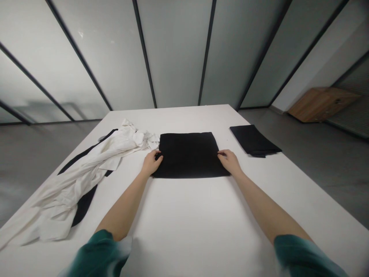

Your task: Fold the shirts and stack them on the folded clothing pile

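A folded square of black cloth point(188, 155) lies flat in the middle of the white table point(184, 219). My left hand point(151, 163) touches its left edge with curled fingers, and my right hand point(230, 161) touches its right edge. Whether either hand grips the cloth, I cannot tell. To the left of my left hand lies a crumpled white garment point(86, 181), its bunched end almost touching the black cloth. A strip of black fabric point(83, 204) shows beneath it.
A second folded black cloth point(253, 140) lies near the table's far right edge. Grey floor surrounds the table on both sides. Frosted glass panels with dark frames stand beyond it, and a low wooden cabinet point(323, 104) sits at the far right.
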The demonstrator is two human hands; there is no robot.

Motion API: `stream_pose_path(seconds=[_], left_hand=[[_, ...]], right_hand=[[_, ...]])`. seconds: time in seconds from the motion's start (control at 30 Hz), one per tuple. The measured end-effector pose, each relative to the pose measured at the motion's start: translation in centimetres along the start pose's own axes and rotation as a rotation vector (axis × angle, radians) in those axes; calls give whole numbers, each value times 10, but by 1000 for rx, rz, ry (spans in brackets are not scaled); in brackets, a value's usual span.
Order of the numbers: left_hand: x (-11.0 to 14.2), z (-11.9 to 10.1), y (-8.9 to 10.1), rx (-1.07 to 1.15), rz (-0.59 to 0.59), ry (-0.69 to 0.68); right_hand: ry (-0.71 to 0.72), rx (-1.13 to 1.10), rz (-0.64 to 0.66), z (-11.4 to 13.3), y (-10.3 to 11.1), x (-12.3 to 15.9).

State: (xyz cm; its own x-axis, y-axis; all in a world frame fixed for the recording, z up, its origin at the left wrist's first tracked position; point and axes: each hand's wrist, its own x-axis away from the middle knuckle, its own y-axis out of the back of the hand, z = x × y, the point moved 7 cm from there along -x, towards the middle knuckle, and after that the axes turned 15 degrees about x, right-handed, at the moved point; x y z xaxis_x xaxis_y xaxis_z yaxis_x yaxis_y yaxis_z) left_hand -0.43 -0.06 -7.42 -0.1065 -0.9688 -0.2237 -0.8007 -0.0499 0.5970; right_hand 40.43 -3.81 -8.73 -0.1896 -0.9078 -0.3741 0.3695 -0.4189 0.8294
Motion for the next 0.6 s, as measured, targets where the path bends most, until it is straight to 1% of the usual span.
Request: stream_pose_path(seconds=[0.17, 0.53, 0.6], left_hand=[[0, 0, 1, 10, -6, -6], [1, -1, 0, 6, 8, -8], [1, -1, 0, 4, 11, -7]], right_hand=[[-16, 8, 28, 1, 0, 0], [-21, 21, 47, 1, -1, 1], [-34, 70, 43, 0, -1, 1]])
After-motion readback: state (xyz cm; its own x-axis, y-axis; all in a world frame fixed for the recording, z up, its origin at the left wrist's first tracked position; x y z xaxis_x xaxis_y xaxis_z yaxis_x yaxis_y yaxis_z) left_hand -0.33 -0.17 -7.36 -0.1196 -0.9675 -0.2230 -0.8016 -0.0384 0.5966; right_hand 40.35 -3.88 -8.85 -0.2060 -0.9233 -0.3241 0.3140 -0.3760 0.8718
